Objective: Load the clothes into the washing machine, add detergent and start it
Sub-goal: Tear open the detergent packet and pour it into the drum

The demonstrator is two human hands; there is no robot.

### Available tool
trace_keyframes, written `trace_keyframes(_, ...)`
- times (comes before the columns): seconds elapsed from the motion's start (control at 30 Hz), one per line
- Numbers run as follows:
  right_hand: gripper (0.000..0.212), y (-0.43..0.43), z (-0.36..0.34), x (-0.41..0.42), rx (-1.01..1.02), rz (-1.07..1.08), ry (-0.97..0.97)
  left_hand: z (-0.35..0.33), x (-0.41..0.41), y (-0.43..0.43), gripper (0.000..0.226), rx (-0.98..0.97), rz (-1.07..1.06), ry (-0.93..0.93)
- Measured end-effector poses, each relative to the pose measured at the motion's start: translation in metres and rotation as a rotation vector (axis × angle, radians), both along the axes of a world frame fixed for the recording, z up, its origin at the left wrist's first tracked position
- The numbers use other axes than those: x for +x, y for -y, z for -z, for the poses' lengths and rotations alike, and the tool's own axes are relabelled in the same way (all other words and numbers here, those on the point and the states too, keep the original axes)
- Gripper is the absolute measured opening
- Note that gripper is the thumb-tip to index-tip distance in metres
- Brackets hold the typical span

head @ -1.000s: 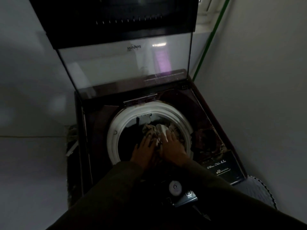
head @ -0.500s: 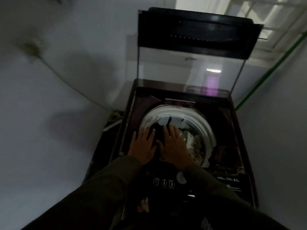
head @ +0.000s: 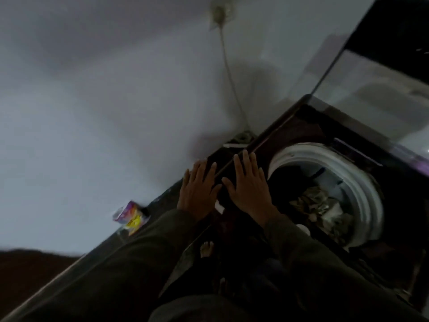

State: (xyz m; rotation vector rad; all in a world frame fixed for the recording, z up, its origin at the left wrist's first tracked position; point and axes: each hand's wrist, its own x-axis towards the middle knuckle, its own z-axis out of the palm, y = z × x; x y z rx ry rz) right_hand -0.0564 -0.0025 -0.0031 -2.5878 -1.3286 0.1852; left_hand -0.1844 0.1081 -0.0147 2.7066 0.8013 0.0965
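I am holding both hands, left hand (head: 197, 194) and right hand (head: 249, 187), empty with fingers spread left of the washing machine (head: 290, 126), risking missing the detergent packet (head: 131, 216) beyond it in blur.

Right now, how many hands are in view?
2: the left hand over the washing machine's left edge, the right hand over its top beside the drum opening.

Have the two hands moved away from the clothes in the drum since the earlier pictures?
Yes. The left hand and right hand have left the drum and clothes, moving over the machine's left edge toward the wall, both empty.
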Motion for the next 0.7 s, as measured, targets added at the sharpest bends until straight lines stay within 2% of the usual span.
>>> trace_keyframes(0.2, 0.077, -0.034, 0.025, -0.060, -0.083, -0.247, 0.098, 0.034, -0.088, -0.011, 0.069, -0.028, -0.205, -0.078)
trace_keyframes(0.37, 0.077, -0.066, 0.064, -0.103, -0.095, -0.415, 0.154, 0.080, -0.146, -0.029, 0.065, -0.023, -0.345, -0.073)
trace_keyframes(0.7, 0.082, -0.155, 0.235, -0.190, -0.183, -0.570, 0.113, 0.259, -0.254, -0.120, 0.062, -0.066, -0.514, -0.175)
